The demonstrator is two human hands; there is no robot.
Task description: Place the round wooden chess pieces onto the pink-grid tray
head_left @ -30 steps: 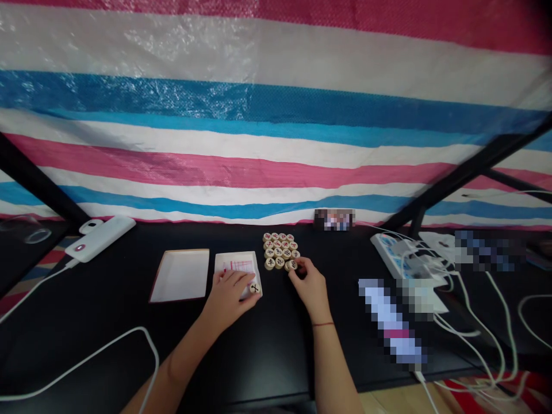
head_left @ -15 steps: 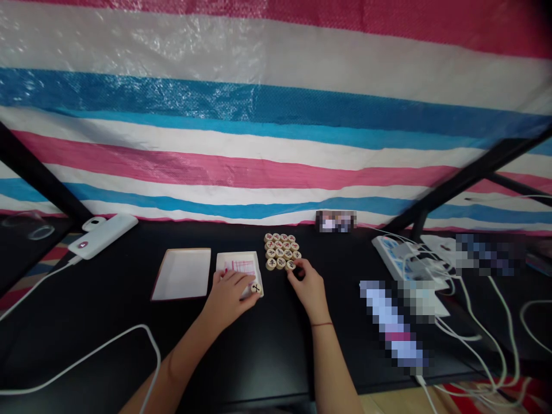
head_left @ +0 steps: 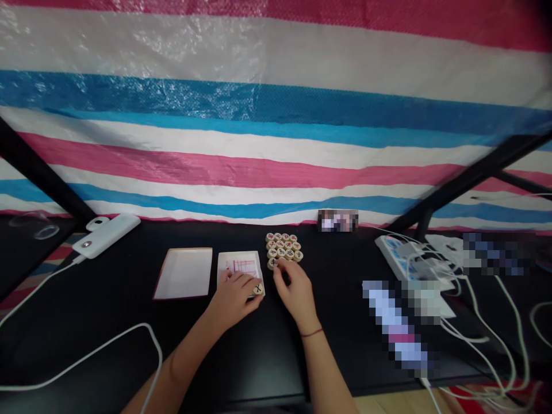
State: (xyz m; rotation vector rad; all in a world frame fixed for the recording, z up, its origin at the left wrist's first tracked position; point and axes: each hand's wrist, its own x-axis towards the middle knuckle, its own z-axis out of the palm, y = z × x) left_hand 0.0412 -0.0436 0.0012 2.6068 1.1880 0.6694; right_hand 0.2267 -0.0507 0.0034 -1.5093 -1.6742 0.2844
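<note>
My left hand point(head_left: 235, 296) lies over the open white box point(head_left: 219, 259), with its fingers and thumb closed around a round wooden xiangqi piece point(head_left: 257, 289) at the box's near right corner. A paper with red lines point(head_left: 241, 266) shows inside the box, partly under that hand. My right hand point(head_left: 296, 290) is curled at the near row of a block of xiangqi pieces point(head_left: 282, 252), thumb and index finger at a black-marked piece point(head_left: 272, 264) at the row's left end. Its fingers hide the rest of that row. Red-marked pieces fill the far rows.
The box lid point(head_left: 184, 273) lies left of the box. A white power bank point(head_left: 106, 236) and a white cable point(head_left: 146, 330) are at the left. To the right are a blurred phone point(head_left: 397, 328), a power strip point(head_left: 392, 253) and tangled cables. A striped sheet point(head_left: 259, 144) hangs behind.
My right hand has shifted left along the near row of pieces, from its right end to its left end, and now covers part of it. My left hand stays at the box with its piece.
</note>
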